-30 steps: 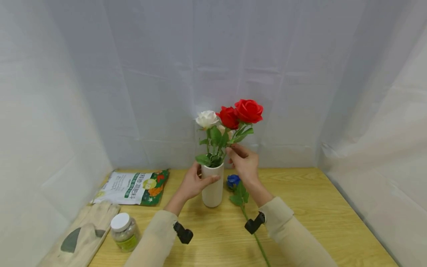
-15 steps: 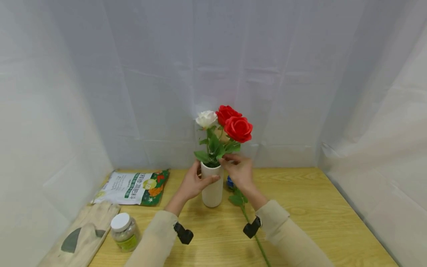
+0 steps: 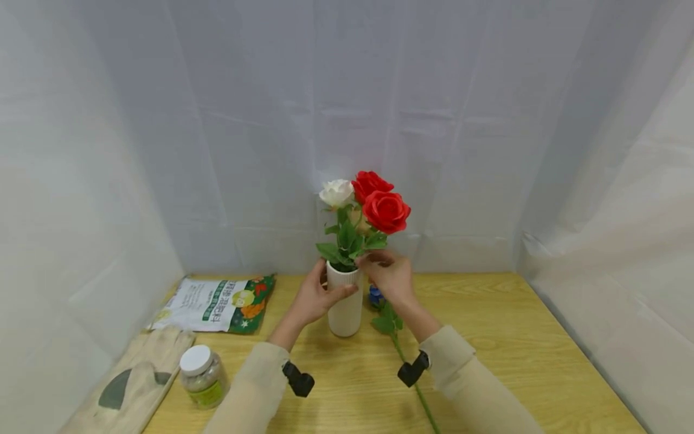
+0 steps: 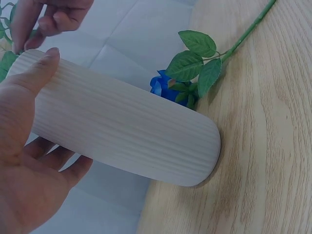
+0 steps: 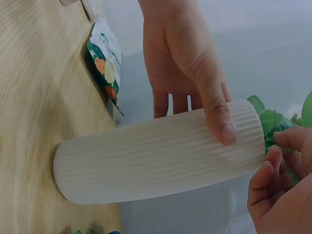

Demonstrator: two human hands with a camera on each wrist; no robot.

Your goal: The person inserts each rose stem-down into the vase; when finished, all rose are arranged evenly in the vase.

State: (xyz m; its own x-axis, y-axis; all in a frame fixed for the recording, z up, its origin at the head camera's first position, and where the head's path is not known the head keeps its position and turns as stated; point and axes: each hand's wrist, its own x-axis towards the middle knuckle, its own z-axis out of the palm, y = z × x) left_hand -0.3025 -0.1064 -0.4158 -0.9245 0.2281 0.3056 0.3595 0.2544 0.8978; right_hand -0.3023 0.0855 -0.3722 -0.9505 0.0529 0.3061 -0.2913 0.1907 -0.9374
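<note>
My left hand grips a white ribbed vase just below its rim, thumb across the front. The vase stands upright on the table. At the rim's right side my right hand pinches the stem of a red rose, whose bloom leans forward over that hand. Behind it are another red rose, a white rose and a pale bloom mostly hidden by leaves. In the right wrist view, the right fingertips are among green leaves right at the vase mouth.
A blue rose lies on the wooden table right of the vase, its stem running toward the front under the right wrist. At left are a printed pouch, a white-lidded jar and a fabric glove.
My right hand has come down and left to the vase rim, lowering the front red rose. Over the last half second it barely moves. The left hand keeps its hold on the vase.
</note>
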